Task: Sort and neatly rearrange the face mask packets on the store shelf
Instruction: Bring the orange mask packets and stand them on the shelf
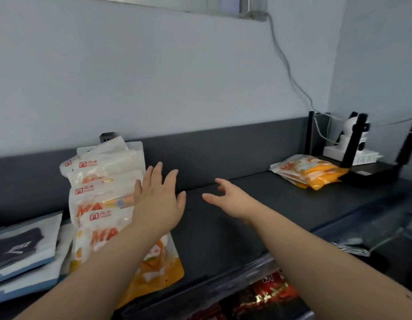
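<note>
Left hand point(157, 199): fingers spread, flat against the right edge of the left stack point(103, 204) — at least four overlapping white-orange packets leaning on the shelf point(223, 227). Right hand point(230, 198): fingers loose, holding nothing. Second stack point(309, 170) lies far right — count unclear — beside a camera point(355, 137).

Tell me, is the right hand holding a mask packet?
No, the right hand is open and empty above the dark shelf.

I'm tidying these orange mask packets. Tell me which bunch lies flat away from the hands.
The small pile of packets at the shelf's far right, beside the white camera. The other orange bunch leans against the back panel by the left hand.
</note>
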